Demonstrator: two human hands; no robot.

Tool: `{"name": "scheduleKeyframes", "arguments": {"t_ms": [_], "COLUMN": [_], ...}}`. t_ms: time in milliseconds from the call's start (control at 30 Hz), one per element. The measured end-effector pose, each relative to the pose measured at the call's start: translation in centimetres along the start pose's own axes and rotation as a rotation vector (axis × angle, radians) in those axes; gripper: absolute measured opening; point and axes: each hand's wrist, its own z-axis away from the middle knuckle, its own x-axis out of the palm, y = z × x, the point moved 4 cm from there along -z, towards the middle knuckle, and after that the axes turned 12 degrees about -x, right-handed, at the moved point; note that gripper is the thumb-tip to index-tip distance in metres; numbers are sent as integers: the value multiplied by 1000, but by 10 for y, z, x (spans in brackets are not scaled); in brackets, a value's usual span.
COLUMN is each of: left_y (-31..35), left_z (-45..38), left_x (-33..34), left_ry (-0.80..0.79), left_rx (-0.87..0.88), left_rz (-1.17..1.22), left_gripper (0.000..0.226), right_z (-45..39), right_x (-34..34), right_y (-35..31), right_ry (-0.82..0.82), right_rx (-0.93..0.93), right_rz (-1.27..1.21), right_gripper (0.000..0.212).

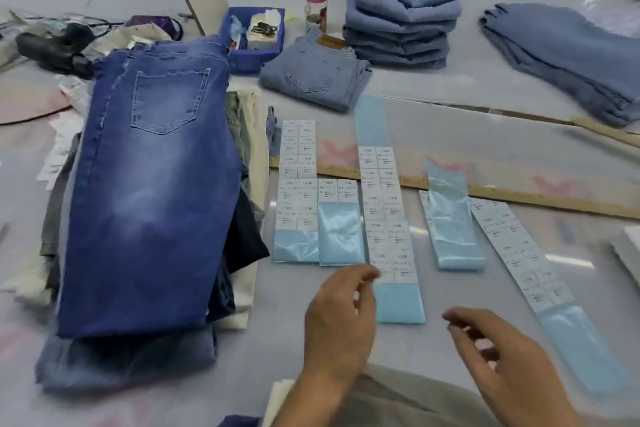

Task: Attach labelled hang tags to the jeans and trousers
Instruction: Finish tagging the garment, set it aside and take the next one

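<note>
We see the left hand [341, 319] just at the near end of the middle strip of white printed labels on glossy pale-blue backing paper [389, 236]; its thumb and forefinger are curled toward each other at the lowest label, but we cannot tell whether they already pinch it. The right hand [498, 357] hovers near, fingers loosely bent, holding nothing. This strip lies in front of the hands, its long axis running away from us, so the left hand is the nearer one. We judge that the next move is to peel a label from the near end. The folded dark-blue faded denim jeans [149, 184] lie to the left on a pile of other trousers, with thick stitched seams. The grey table [519, 135] is smooth and shiny.
</note>
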Motion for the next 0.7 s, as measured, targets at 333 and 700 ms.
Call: {"name": "scheduleKeyframes", "arguments": {"t_ms": [333, 700], "left_y": [-56, -68], "left_z": [-134, -133], "left_x": [51, 63], "left_ry": [114, 330], "left_rx": [46, 171], "left_rz": [-624, -627], "left_gripper": [38, 31], "right_z": [-233, -243], "right_x": [136, 159], "right_y": [24, 44], "right_ry": [-209, -315], "right_rx": [-443, -720], "right_rz": [235, 260], "right_gripper": [30, 22]}}
